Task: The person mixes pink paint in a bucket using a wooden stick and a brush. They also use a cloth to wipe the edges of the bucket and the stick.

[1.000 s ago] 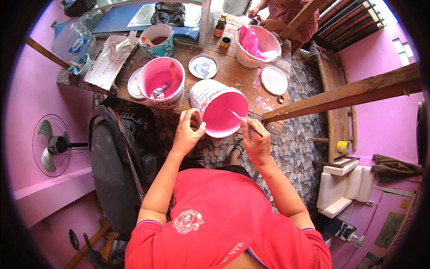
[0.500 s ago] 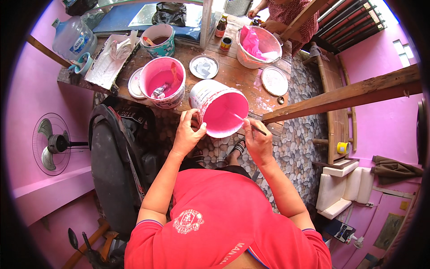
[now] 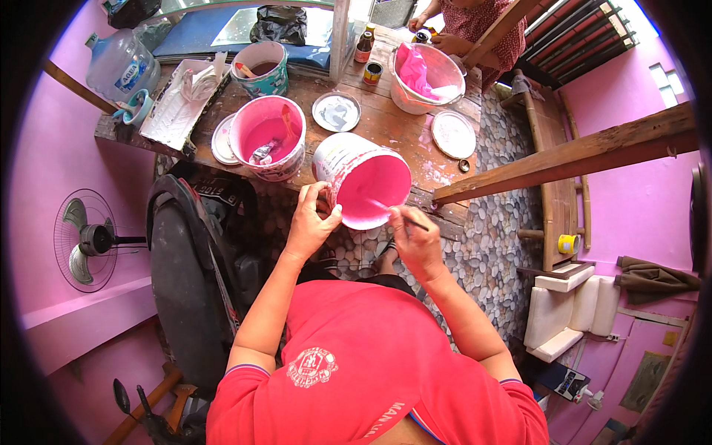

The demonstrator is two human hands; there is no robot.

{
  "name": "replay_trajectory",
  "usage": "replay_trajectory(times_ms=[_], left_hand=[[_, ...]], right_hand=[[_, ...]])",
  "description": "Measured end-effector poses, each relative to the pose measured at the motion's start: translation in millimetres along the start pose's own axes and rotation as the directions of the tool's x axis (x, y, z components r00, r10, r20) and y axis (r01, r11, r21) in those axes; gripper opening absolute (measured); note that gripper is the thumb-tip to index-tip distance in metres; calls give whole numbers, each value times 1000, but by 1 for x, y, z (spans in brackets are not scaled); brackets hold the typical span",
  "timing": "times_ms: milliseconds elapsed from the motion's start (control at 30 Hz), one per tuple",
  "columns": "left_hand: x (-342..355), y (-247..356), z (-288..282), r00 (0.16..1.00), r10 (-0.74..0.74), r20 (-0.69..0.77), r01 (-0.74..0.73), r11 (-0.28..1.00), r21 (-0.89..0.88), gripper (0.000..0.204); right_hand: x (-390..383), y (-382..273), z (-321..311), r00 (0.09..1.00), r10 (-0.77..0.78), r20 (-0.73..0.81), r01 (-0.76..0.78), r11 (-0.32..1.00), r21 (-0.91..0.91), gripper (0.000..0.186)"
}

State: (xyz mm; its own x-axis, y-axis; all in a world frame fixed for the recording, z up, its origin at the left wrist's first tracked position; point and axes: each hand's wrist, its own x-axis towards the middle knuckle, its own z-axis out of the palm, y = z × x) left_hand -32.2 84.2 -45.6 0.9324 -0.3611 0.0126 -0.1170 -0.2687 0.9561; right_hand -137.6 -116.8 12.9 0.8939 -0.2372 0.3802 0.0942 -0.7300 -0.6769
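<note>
Two hands at work: left hand point(image 3: 310, 225) fingers curled on tilted pink bucket point(image 3: 363, 181) rim, steadying; right hand point(image 3: 415, 239) fingers pinching brush point(image 3: 397, 213) inside.

Home painting area: pink-painted walls point(image 3: 44, 148), a paint-stained wooden counter point(image 3: 393, 126) bearing pink paint buckets point(image 3: 268, 137) and round lids point(image 3: 453, 134), a pebble floor point(image 3: 489, 245), and a standing fan point(image 3: 85, 239) at left.
</note>
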Motion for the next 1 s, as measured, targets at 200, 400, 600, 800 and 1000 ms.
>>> replay_trajectory(times_ms=[200,400,600,800,1000], left_hand=[[-1,0,-2,1000,8,3,-8,1000,6,49],[-2,-4,0,1000,10,-4,-10,1000,9,49],[0,-4,0,1000,-10,3,10,1000,-10,48],[0,-2,-1,1000,0,3,0,1000,4,49],[1,0,0,1000,-10,11,10,1000,4,49]], right_hand=[[7,2,3,1000,-6,-13,7,996,88,9],[5,5,-6,999,-7,-41,4,998,-69,7],[0,-4,5,1000,14,1,-14,995,97,9],[8,9,-11,997,58,-50,-61,996,-60,10],[0,1,3,1000,19,5,-20,995,96,10]])
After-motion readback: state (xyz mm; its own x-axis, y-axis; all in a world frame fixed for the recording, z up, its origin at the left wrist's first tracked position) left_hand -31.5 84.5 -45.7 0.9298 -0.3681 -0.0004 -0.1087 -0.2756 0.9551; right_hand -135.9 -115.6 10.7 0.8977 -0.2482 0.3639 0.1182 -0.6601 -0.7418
